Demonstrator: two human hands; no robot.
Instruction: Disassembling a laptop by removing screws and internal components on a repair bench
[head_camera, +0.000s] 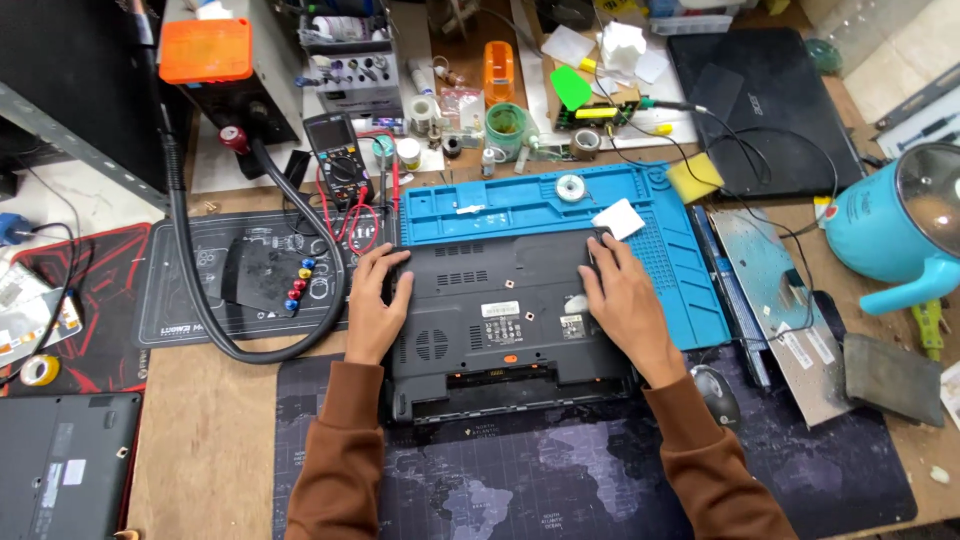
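A black laptop (500, 320) lies upside down in front of me, its underside facing up, partly on a blue repair mat (560, 200) and partly on a dark desk mat (560, 480). My left hand (378, 300) grips the laptop's left edge, fingers curled over the far left corner. My right hand (622, 295) rests flat on the right side of the underside, fingertips at the far right corner. Both sleeves are brown.
A multimeter (338, 158) with red leads and a thick black hose (190, 250) lie at the left. Another closed laptop (765, 95) sits at the back right, a teal pot (900, 225) at the right, a third laptop (65, 465) at the lower left. Small tools crowd the back.
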